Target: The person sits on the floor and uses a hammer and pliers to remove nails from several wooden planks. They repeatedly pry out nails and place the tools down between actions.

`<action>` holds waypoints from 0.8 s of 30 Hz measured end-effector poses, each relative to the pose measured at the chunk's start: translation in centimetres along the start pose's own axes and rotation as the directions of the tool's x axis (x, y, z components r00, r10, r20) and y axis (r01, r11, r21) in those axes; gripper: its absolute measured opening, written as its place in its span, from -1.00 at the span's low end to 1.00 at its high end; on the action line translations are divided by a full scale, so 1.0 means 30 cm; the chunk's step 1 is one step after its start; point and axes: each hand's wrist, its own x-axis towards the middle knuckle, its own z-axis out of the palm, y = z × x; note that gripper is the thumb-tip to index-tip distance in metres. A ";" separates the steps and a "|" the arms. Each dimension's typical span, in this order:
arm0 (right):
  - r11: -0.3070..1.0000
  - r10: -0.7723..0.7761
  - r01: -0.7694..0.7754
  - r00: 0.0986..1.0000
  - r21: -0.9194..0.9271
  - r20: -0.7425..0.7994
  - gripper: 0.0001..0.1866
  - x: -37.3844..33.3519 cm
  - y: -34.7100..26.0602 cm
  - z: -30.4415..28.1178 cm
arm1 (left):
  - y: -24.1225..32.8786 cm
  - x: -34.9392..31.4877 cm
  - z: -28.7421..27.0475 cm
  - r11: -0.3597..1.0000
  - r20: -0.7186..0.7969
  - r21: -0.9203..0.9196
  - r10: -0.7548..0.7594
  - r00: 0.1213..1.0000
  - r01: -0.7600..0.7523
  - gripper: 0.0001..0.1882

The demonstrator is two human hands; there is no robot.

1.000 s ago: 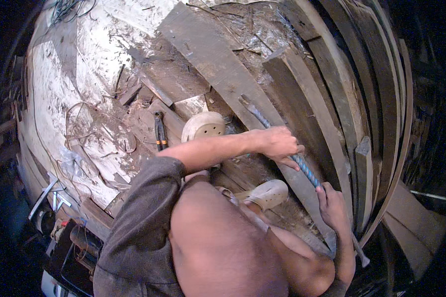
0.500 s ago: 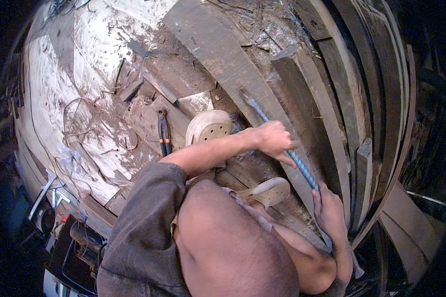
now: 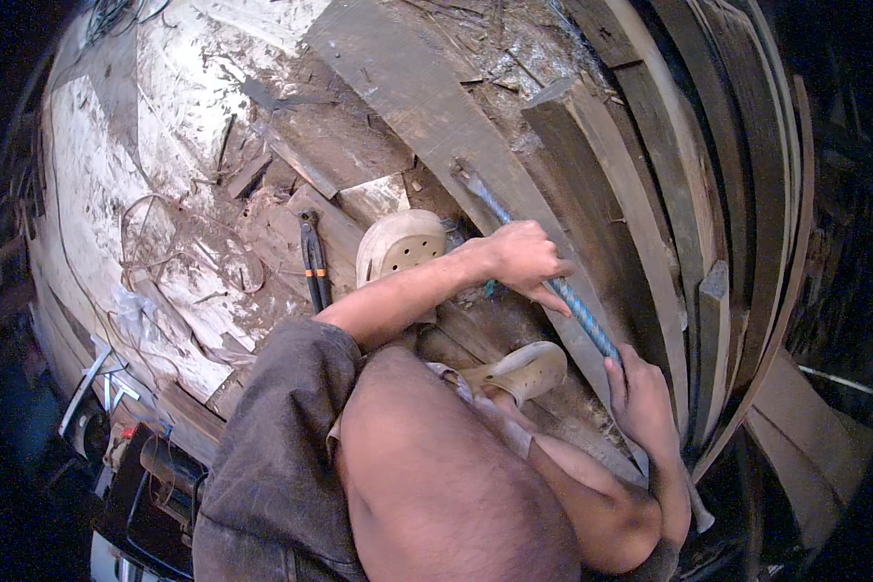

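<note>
A blue pry bar [image 3: 578, 308] with a spiral-patterned shaft lies slantwise along a long grey plank [image 3: 407, 102]. Its narrow, flattened far end touches or hovers close over the plank's face; which of the two I cannot tell. My left hand [image 3: 526, 260] reaches across from the left and is closed round the middle of the shaft. Lower down, my right hand [image 3: 642, 393] grips the near end, its fingers wrapped round it and partly hidden. Both hands stay above the plank, right of my two cream clogs [image 3: 407, 247].
Pincers with orange bands [image 3: 312, 260] lie left of the clog, among wood scraps and dirt. Several long boards [image 3: 630, 184] stand stacked along the right. A dirty white sheet [image 3: 97, 175] covers the left floor. A dark machine [image 3: 155, 485] stands at the lower left.
The pry bar's far end has shifted slightly up and left in the picture. Both hands keep their hold, and the surroundings have shifted slightly the same way.
</note>
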 end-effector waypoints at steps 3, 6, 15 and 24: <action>0.995 -0.040 0.038 0.999 0.089 0.028 -0.68 0.000 0.060 0.028 | -0.005 -0.014 0.027 1.000 -0.002 0.030 0.001 1.000 -0.001 -0.31; 0.990 -0.017 -0.004 0.989 0.142 0.145 -0.64 -0.042 0.244 0.103 | -0.013 -0.027 0.063 0.998 0.049 0.065 0.006 0.999 -0.009 -0.31; 0.980 0.150 -0.132 0.981 0.149 -0.120 -0.51 -0.067 0.441 0.490 | -0.037 -0.051 0.117 0.996 0.133 0.070 0.037 0.990 -0.046 -0.33; 0.982 0.187 -0.180 0.955 0.053 -0.231 -0.48 -0.197 0.593 0.548 | -0.008 -0.022 0.065 0.992 0.273 0.115 -0.084 0.958 0.055 -0.28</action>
